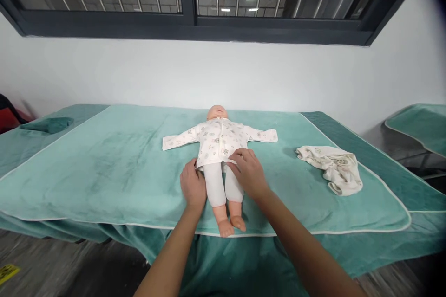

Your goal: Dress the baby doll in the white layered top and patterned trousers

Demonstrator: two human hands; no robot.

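A doll (214,184) lies on its back on a pale green mat (104,171), its head toward the white wall (223,74) and its bare feet (226,228) by the mat's near edge; it wears a white printed jacket (221,141), whose sleeves (181,139) reach out flat to both sides, and whose front looks closed down the middle, though any fasteners are too small to make out for certain; the right hand (249,171) is at the jacket's lower edge, just right of the middle, its grip of thumb and forefinger seemingly pinching the hem; the left hand (193,184) rests beside the doll's hip, at the other end of that hem, with its fingers curled in against the cloth, and I cannot tell whether its grip is pinching fabric or merely steadying the side; the step in hand seems to be settling the jacket's bottom edge over the white upper legs, or perhaps dealing with its lowest closure, which the view does not settle; as I judge it, the next move calls for a light, even draw on the hem from both sides, keeping the front straight and the doll from sliding; a crumpled pale garment (336,169) lies well apart on the right part of the mat, touched by neither hand.
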